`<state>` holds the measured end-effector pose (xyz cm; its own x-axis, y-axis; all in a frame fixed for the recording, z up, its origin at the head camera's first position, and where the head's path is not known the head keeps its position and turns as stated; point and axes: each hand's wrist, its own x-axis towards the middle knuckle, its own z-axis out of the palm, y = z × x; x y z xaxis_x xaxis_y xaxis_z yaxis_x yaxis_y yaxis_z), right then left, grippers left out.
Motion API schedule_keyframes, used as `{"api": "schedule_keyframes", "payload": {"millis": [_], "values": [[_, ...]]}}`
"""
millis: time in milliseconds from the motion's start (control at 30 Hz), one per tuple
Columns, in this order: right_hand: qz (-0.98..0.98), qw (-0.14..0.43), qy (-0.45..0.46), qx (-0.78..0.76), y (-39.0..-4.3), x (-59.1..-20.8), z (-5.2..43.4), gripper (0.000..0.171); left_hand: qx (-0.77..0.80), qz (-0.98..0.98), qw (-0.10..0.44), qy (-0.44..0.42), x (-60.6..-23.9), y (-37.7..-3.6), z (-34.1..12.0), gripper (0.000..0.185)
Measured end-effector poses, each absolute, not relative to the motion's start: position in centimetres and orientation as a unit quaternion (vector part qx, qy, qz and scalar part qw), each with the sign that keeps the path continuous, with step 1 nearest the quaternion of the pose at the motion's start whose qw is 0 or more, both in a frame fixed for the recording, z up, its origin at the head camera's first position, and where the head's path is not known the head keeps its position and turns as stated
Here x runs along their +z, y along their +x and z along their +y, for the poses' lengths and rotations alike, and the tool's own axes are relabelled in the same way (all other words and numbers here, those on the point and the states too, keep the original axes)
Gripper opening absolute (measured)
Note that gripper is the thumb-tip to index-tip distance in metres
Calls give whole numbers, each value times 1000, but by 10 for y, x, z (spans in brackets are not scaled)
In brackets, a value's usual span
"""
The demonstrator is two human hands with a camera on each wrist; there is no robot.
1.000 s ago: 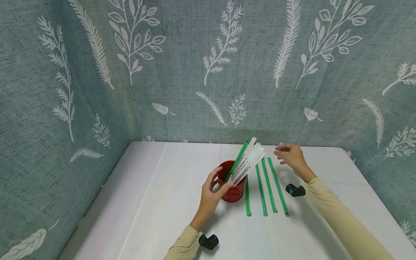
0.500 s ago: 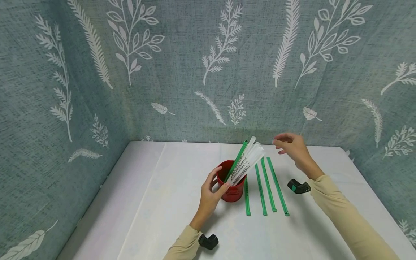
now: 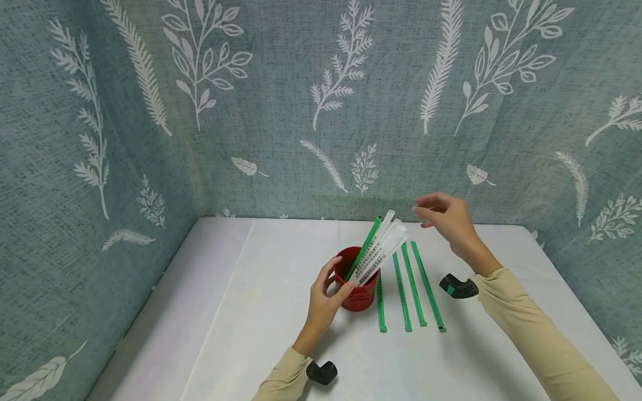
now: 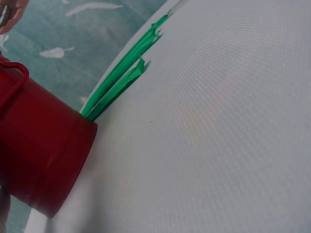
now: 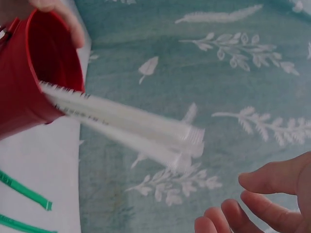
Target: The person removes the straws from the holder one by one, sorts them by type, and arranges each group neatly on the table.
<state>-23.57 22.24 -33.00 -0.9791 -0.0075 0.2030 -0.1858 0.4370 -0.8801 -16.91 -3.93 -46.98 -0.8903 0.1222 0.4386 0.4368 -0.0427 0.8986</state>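
Closest to you, the beige left sleeve (image 3: 283,376) comes in with a black gadget (image 3: 322,372) beside its cuff. Your left hand (image 3: 323,303) grasps the red bucket (image 3: 358,301) by its rim, thumb on the near side and fingers round the left; you can't tell whether the bucket's base touches the white table (image 3: 251,328). Inside the bucket, a bunch of white straws (image 3: 377,255) with dark print and one green straw (image 3: 367,239) lean out to your right and away from you. Just right of the bucket, four more green straws (image 3: 427,284) lie roughly side by side on the table, the leftmost partly hidden by the bucket. Your right hand (image 3: 447,221) is raised beyond them, near but apart from the white tips, loosely bent with a gap between thumb and fingers, grasping nothing. Farthest off, a blue-green cloth (image 3: 281,111) with white leaves hangs behind the table.
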Motion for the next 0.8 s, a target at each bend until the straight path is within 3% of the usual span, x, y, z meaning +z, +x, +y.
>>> {"api": "schedule_keyframes", "payload": {"millis": [367, 800], "values": [[-836, 106, 102, 529, -231, -316, 203, 33, -692, -684, 112, -200, -470, -169, -40, 56], [-844, 70, 141, 513, -232, -314, 181, 32, -692, -684, 115, -202, -468, -169, -39, 56]]}}
